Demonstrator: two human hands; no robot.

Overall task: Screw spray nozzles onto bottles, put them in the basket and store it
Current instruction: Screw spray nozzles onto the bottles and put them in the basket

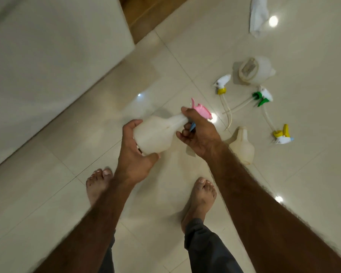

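Observation:
I hold a white translucent bottle (156,133) tilted on its side above the floor. My left hand (132,152) grips its wide body. At the bottle's neck my right hand (199,133) is closed around a pink spray nozzle (202,110) with a blue part. On the tiled floor to the right lie three loose nozzles: one white with a yellow collar (222,83), one green and white (263,97), one yellow and white (283,134). Each trails a thin tube. Two more white bottles lie there, one near my right wrist (242,146) and one farther off (256,69).
My bare feet (200,196) stand on glossy cream tiles below the bottle. A large pale surface (47,66) fills the upper left, with a wooden panel (146,14) beside it. A white cloth (259,14) lies at the top right. No basket is in view.

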